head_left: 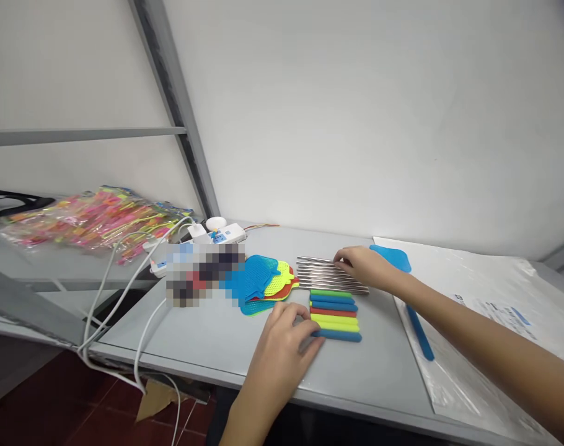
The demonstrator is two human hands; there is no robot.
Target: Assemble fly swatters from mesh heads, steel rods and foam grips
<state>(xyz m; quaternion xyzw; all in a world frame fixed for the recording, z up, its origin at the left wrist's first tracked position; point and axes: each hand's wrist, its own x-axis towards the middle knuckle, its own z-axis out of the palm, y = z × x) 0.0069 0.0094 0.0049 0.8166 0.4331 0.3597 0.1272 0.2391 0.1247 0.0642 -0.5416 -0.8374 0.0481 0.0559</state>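
Observation:
My left hand [282,341] is at the near end of a row of coloured plastic handles [334,313], its thumb and forefinger closed round the left end of the nearest blue handle [342,335]. Behind that row lies a bundle of thin metal rods [321,274], side by side. My right hand [363,265] reaches over them, fingertips pinched at a rod near the back; the grip is partly hidden. To the left, blue, yellow and red mesh fly swatter heads [261,277] are piled flat.
On a white plastic bag [486,310] at right lie a blue swatter head [391,256] and a blue handle [420,334], partly under my right arm. Power strips [230,234] with white cables [119,297] stand at left. Bagged colourful items [105,223] fill the shelf beyond.

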